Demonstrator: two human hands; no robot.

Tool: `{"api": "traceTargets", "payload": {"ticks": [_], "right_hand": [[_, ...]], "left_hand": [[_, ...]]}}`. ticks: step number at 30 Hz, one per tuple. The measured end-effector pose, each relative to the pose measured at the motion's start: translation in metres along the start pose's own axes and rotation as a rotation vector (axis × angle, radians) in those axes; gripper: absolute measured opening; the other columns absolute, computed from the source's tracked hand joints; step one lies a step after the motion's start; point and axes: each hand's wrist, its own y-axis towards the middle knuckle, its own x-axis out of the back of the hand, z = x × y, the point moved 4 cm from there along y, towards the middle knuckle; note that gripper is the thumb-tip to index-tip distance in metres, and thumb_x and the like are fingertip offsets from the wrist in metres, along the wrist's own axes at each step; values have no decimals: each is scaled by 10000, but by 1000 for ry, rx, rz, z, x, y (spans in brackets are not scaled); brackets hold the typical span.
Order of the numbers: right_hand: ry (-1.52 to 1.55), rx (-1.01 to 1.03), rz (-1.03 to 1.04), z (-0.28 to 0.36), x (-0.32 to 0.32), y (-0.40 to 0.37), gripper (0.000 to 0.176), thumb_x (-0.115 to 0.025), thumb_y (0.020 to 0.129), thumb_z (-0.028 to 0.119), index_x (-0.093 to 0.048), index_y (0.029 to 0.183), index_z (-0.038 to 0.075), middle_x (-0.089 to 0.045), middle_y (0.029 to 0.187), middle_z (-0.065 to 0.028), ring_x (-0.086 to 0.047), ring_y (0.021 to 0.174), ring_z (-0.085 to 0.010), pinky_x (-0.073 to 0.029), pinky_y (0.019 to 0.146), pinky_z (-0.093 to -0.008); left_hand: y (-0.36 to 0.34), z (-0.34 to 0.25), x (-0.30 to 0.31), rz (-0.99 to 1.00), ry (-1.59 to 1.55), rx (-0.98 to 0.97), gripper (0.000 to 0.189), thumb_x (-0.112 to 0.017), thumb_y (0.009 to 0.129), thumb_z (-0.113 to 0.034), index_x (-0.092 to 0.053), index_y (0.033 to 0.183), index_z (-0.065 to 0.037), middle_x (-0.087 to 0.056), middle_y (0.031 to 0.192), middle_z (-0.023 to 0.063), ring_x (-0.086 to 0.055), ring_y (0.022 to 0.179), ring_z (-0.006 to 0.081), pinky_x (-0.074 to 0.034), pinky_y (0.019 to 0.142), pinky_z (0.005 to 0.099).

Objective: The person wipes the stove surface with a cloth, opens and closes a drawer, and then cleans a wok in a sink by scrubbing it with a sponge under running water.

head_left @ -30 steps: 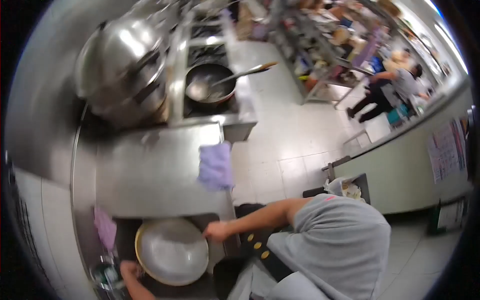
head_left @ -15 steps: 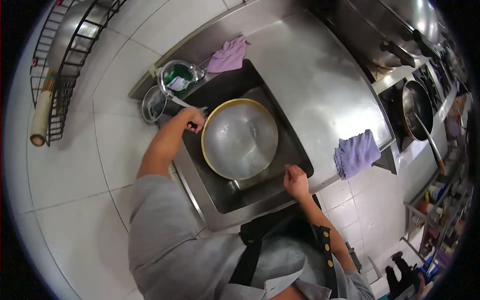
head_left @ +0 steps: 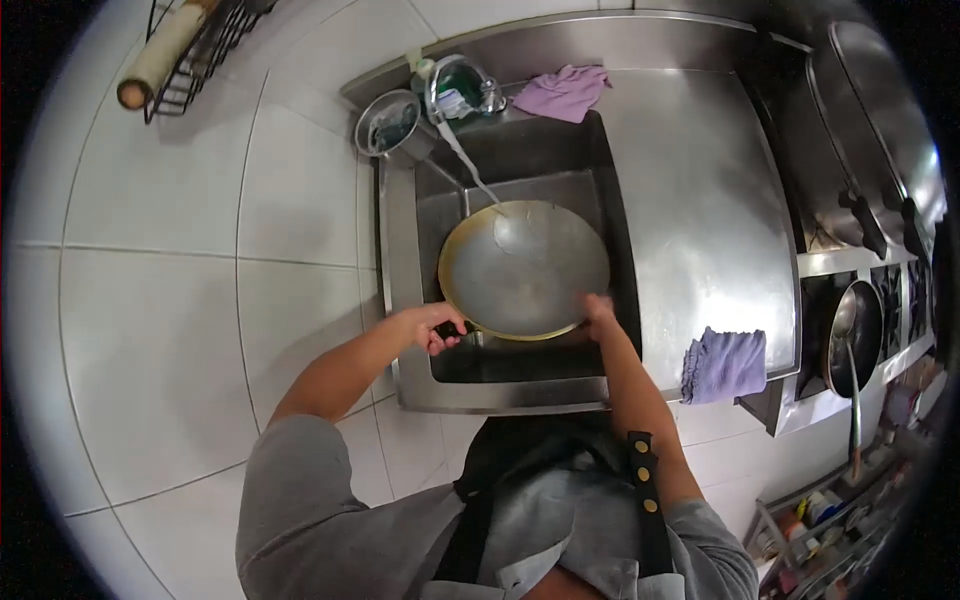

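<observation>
A large round metal pan (head_left: 530,270) with a gold-coloured rim sits within the dark sink (head_left: 520,372). My left hand (head_left: 437,328) is closed around its short black handle (head_left: 452,328) at the lower left. Water (head_left: 468,160) runs from the curved faucet (head_left: 432,98) into the pan's far side, and a cloudy pool covers the inside. At the right rim is my right hand (head_left: 598,312), smeared by motion; its fingertips reach over the pan's edge, and their grip cannot be made out.
A pink cloth (head_left: 563,93) lies behind the sink, beside a green-filled container (head_left: 460,88) and a clear container (head_left: 388,124). A purple cloth (head_left: 724,364) hangs over the steel counter's (head_left: 700,210) front edge. To the right are large pots (head_left: 840,150) and a wok (head_left: 862,310).
My left hand has come nearer my body, turning the pan's handle to the lower left. My right hand has moved up to the pan's rim. The view has shifted too.
</observation>
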Motion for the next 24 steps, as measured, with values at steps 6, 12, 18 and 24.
{"api": "traceTargets", "payload": {"ticks": [6,12,18,24], "right_hand": [[-485,483,-292,96,-5,-80,356,-510,725,50,-454,1076,44,-599,933,-185,-595,853,-318,-478,666,-436],[-399,1033,-345,120,-3,-140,391,-503,686,-16,-424,1064,45,-614,785,-181,-622,699,-212,-485,618,-329],[109,1084,-56,90,2,-86,419,-516,666,-110,-446,1055,30,-554,955,-82,-546,858,-175,-434,771,-283],[404,406,188,-3,-57,1,407,-576,674,-49,-494,1063,39,-578,977,-75,-561,865,-229,-461,752,-355]], "left_hand": [[15,47,-35,394,-16,-287,188,-584,741,-196,-499,661,-49,-480,547,51,-301,354,101,-295,373,288],[56,42,-44,507,-146,-533,134,-598,760,-120,-506,831,-54,-530,650,72,-535,578,177,-420,476,303],[11,30,-28,700,-561,-508,105,-563,731,-49,-488,805,-41,-456,584,67,-425,479,158,-310,420,273],[-110,38,-56,287,-762,-501,121,-551,676,-24,-434,654,-45,-404,558,55,-371,451,144,-276,419,263]]}}
